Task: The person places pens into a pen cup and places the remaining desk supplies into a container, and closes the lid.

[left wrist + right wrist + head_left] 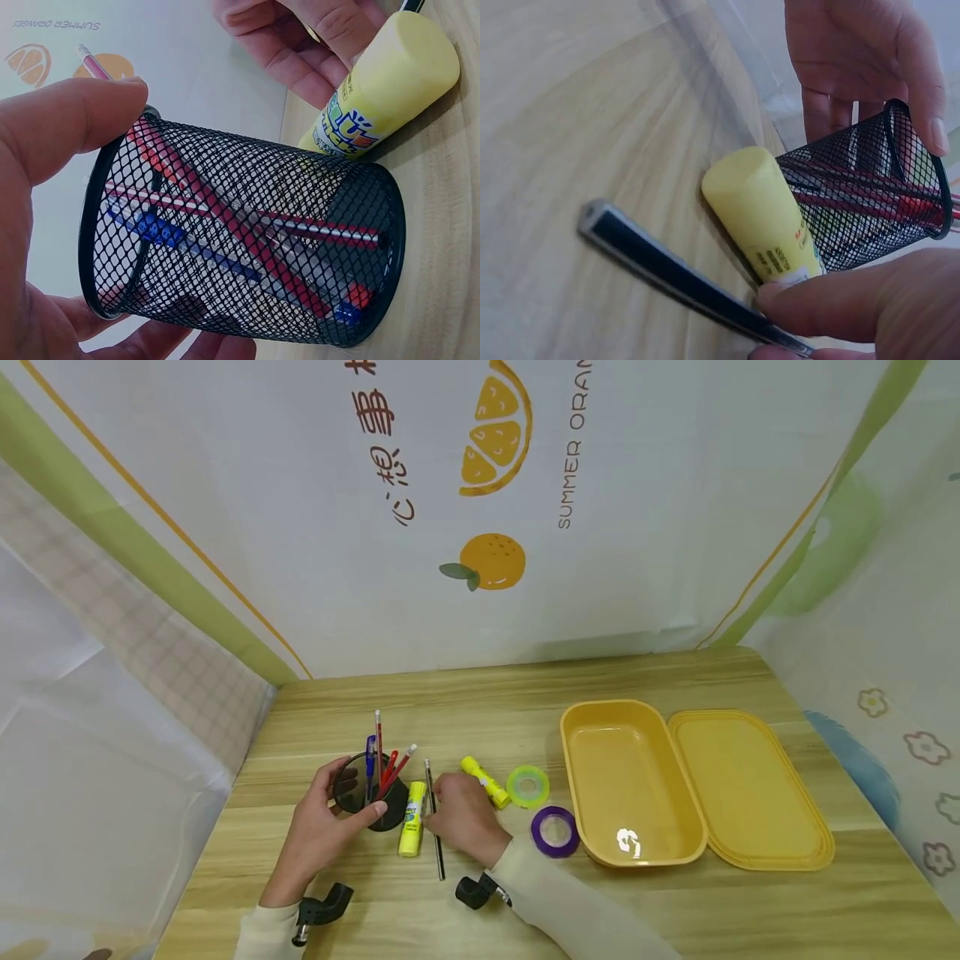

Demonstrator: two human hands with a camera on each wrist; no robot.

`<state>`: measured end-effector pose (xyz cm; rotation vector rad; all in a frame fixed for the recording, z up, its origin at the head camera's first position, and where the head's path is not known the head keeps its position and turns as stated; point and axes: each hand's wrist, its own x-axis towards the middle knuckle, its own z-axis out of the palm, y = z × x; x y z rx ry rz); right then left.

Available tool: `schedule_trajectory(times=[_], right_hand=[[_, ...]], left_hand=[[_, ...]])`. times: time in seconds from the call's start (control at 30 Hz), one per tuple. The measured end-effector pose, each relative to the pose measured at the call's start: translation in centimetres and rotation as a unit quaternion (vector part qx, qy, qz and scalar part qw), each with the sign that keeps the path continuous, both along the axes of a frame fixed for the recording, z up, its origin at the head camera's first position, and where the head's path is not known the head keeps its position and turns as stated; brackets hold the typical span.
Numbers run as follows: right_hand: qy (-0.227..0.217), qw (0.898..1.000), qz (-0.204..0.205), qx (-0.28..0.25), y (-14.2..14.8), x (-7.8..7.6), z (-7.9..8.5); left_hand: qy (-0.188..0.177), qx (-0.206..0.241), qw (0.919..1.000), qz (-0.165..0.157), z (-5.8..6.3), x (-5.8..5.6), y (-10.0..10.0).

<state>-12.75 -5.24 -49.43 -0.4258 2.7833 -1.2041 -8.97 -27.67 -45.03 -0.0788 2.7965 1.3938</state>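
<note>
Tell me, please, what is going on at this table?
A person's left hand holds a black mesh cup containing pens and pencils, while the right hand pinches a dark pencil. A yellow glue stick lies between cup and pencil. Farther right are a green tape roll, a purple tape roll, and a yellow box with its lid beside it.

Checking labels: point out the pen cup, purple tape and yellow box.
Pen cup (244, 232), left wrist view, mesh side.
Purple tape (555, 852), head view, lower part of ring.
Yellow box (628, 785), head view, inside floor.
</note>
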Motion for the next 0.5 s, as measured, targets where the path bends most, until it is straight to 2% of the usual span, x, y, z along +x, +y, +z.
schedule_trajectory(times=[0.23,0.5], right_hand=[[0.003,1.0,0.01,0.009,-0.01,-0.23,0.3],[-0.047,0.999,0.0,-0.018,0.3,-0.32,0.56]], left_hand=[[-0.002,-0.002,1.0,0.003,0.0,0.04,-0.06],[0.0,-0.001,1.0,0.003,0.13,0.07,0.02]])
